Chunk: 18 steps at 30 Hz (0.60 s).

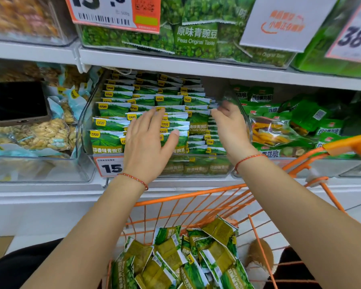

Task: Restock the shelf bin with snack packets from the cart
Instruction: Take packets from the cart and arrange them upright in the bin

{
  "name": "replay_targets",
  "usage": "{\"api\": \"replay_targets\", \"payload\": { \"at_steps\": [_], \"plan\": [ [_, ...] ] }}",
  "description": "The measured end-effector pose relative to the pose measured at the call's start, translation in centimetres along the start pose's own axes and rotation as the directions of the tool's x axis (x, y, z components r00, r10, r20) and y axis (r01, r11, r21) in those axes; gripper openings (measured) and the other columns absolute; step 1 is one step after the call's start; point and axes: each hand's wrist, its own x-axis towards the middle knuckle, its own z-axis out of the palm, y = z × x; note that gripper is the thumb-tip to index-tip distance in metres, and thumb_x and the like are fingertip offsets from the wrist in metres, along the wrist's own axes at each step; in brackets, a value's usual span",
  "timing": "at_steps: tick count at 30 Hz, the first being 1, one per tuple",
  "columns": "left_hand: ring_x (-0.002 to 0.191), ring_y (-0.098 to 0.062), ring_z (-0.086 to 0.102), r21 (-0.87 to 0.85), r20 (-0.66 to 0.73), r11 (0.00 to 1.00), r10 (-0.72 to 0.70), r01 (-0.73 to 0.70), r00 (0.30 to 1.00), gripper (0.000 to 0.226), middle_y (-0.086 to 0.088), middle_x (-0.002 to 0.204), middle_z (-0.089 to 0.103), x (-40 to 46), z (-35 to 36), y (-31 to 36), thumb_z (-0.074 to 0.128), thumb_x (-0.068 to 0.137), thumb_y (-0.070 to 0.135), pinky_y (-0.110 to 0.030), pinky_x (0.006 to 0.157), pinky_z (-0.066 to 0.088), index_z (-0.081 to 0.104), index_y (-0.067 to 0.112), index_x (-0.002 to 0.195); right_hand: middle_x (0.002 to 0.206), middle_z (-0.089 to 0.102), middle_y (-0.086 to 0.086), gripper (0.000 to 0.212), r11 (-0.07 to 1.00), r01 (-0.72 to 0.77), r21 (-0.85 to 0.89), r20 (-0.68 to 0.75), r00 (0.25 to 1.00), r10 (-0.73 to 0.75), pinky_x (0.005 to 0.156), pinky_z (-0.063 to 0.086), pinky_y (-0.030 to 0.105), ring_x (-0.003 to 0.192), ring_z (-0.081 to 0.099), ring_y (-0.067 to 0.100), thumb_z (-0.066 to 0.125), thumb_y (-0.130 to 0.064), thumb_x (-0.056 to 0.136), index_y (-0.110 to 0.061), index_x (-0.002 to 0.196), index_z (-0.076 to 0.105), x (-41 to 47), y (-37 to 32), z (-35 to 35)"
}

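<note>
White metal shelf [50, 192] carries the clear plastic shelf bin [81, 130], packed to both side walls with green garlic-pea snack packets [111, 124] in overlapping rows, long axes level, logos up. Orange wire cart [196, 197] sits below the shelf edge; more packets lie jumbled inside. Left hand [148, 142] rests flat, fingers spread, on the middle rows. Right hand [227, 124] pinches packet edges at the bin's right wall. Peanut bin [40, 132] on the left holds a black phone [21, 103].
</note>
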Motion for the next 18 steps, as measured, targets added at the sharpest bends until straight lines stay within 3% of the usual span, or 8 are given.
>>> {"api": "replay_targets", "payload": {
  "at_steps": [1,3,6,9,11,13,16,18],
  "plan": [
    [0.14,-0.023,0.027,-0.012,0.019,1.0,0.001,-0.001,1.0,0.064,-0.007,0.15,0.035,0.0,-0.7,0.3,0.032,0.09,0.051,-0.038,0.117,0.012,0.039,0.016,0.143,0.12,0.059,0.003,0.037,0.999,0.051,0.019,0.004,0.999,-0.051,0.092,0.046,0.03,0.109,0.059,0.018,0.048,-0.022,0.099,-0.015,0.135,0.044,-0.9,-0.2,-0.7],
    [0.139,-0.025,0.029,0.002,0.033,0.999,0.044,-0.044,0.998,0.059,-0.007,0.147,0.039,-0.3,-2.4,1.4,0.035,0.089,0.044,-0.041,0.117,0.016,0.042,0.015,0.141,0.089,0.067,0.001,0.015,0.986,0.14,0.09,0.057,0.988,-0.145,0.075,0.053,0.032,0.075,0.067,0.014,0.046,-0.021,0.1,-0.016,0.108,0.058,-3.0,-0.7,-2.0],
    [0.11,-0.023,0.056,-0.042,0.054,0.988,0.153,-0.151,0.987,0.044,-0.001,0.117,0.063,-2.4,-5.1,4.0,0.04,0.089,0.037,-0.038,0.095,0.042,0.058,0.019,0.124,0.058,0.061,0.001,0.03,0.968,0.245,0.06,0.277,0.927,-0.252,0.053,0.048,0.027,0.046,0.058,0.013,0.048,-0.019,0.099,-0.013,0.072,0.059,-6.3,-1.8,-3.4],
    [0.068,-0.018,0.057,-0.118,0.297,0.965,0.258,-0.233,0.919,0.023,0.011,0.069,0.059,-6.1,-7.0,5.7,0.041,0.091,0.04,-0.036,0.064,0.049,0.062,0.031,0.093,0.057,0.06,0.006,0.033,0.938,0.201,-0.283,0.623,0.782,0.02,0.048,0.049,0.023,0.043,0.059,0.012,0.047,-0.014,0.097,-0.008,0.067,0.056,-8.9,-2.6,-4.2],
    [0.078,-0.02,0.06,0.021,0.595,0.956,0.223,-0.293,0.772,0.019,0.009,0.075,0.059,-8.1,-7.1,5.9,0.044,0.094,0.036,-0.034,0.068,0.049,0.061,0.029,0.099,0.061,0.062,0.005,0.032,0.759,0.234,-0.608,0.676,0.654,0.34,0.047,0.05,0.02,0.046,0.059,0.013,0.047,-0.016,0.097,-0.008,0.067,0.057,-10.5,-1.9,-4.7],
    [0.1,-0.024,0.06,0.183,0.839,0.919,0.039,-0.348,0.543,0.027,-0.001,0.105,0.064,-9.8,-5.8,5.6,0.046,0.096,0.032,-0.031,0.076,0.047,0.058,0.023,0.119,0.07,0.066,0.004,0.026,0.517,0.375,-0.77,0.625,0.605,0.493,0.05,0.05,0.019,0.055,0.061,0.014,0.053,-0.018,0.094,-0.01,0.07,0.059,-11.9,-0.1,-4.8],
    [0.101,-0.026,0.059,0.24,0.955,0.852,-0.12,-0.465,0.273,0.043,-0.011,0.12,0.062,-12.6,-2.0,5.0,0.052,0.094,0.034,-0.036,0.08,0.048,0.051,0.011,0.131,0.107,0.069,0.012,0.022,0.325,0.465,-0.824,0.554,0.538,0.635,0.059,0.05,0.027,0.074,0.064,0.021,0.055,-0.024,0.094,-0.005,0.102,0.063,-13.7,4.2,-4.5],
    [0.092,-0.025,0.057,0.229,0.968,0.832,-0.139,-0.506,0.21,0.046,-0.012,0.119,0.062,-13.8,1.0,4.9,0.059,0.091,0.034,-0.036,0.074,0.047,0.053,0.007,0.129,0.119,0.063,0.011,0.036,0.187,0.533,-0.825,0.491,0.515,0.702,0.065,0.052,0.03,0.083,0.06,0.022,0.057,-0.029,0.094,-0.003,0.118,0.058,-14.9,7.6,-4.2]
  ]
}}
